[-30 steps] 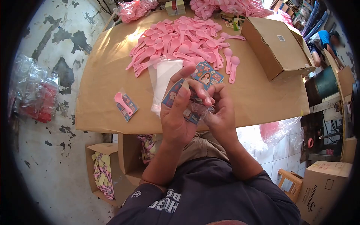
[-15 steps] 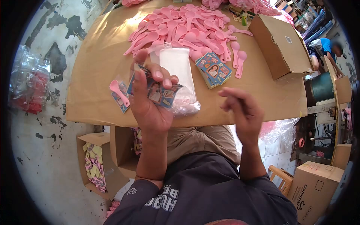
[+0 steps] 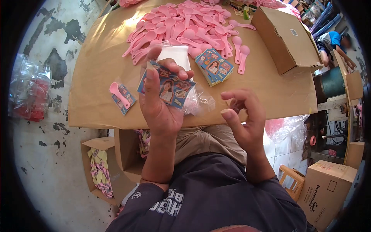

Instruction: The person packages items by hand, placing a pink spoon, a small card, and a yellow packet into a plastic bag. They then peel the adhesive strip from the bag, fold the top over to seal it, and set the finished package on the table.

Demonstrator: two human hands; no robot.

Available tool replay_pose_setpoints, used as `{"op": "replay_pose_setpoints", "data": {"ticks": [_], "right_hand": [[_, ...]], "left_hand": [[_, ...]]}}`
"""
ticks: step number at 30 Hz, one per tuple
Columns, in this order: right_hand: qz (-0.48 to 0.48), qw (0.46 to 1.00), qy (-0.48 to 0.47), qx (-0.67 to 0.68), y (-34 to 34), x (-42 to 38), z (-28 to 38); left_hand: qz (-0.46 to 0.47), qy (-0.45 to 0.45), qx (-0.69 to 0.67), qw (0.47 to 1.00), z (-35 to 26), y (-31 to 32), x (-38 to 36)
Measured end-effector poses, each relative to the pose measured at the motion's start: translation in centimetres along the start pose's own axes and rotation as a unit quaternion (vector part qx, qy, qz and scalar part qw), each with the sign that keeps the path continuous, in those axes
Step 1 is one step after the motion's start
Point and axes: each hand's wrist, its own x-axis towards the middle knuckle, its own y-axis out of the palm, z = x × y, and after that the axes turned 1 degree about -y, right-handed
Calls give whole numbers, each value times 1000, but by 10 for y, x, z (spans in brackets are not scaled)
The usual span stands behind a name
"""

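Observation:
My left hand [image 3: 160, 112] is raised above the near table edge, its fingers closed on a blue printed card [image 3: 172, 92]. The card's picture side faces up, and clear plastic shows at its left edge. Across from it, my right hand [image 3: 247, 120] hangs with thumb and fingers apart, holding nothing. Partly hidden behind my left hand are white and clear plastic bags [image 3: 176, 51]. A stack of similar cards [image 3: 214, 66] lies further up the table. On the left, a pink spoon [image 3: 119, 95] rests on another blue card [image 3: 126, 101].
A large heap of pink spoons [image 3: 185, 29] covers the far middle of the brown table [image 3: 92, 69]. At right stands a cardboard box [image 3: 284, 42]. Beyond it, another person [image 3: 332, 40] bends down. Open cartons [image 3: 102, 145] sit below the table at left.
The card in my left hand is turned flatter towards me, showing more of its picture. My right hand's thumb and fingers have spread apart. The whole view has shifted slightly.

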Motion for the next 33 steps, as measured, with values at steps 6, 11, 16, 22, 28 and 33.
{"op": "replay_pose_setpoints", "data": {"ticks": [6, 11, 16, 22, 28, 33], "right_hand": [[92, 934, 231, 255, 20, -4, -7], [139, 897, 173, 381, -11, -5, -8], [83, 991, 38, -97, -62, 17, -13], [13, 925, 108, -364, -73, 55, -48], [41, 901, 100, -420, -33, 61, -82], [20, 890, 130, -436, -40, 51, -84]], "left_hand": [[29, 18, 60, 998, 5, 11, -5], [-45, -18, 13, 999, -5, 1, 0], [-90, 6, -7, 996, -22, -15, 7], [-81, 18, 55, 995, -12, -13, -14], [-41, 26, 77, 996, -3, -19, -32], [-51, 54, 58, 996, -19, -16, -17]]}}
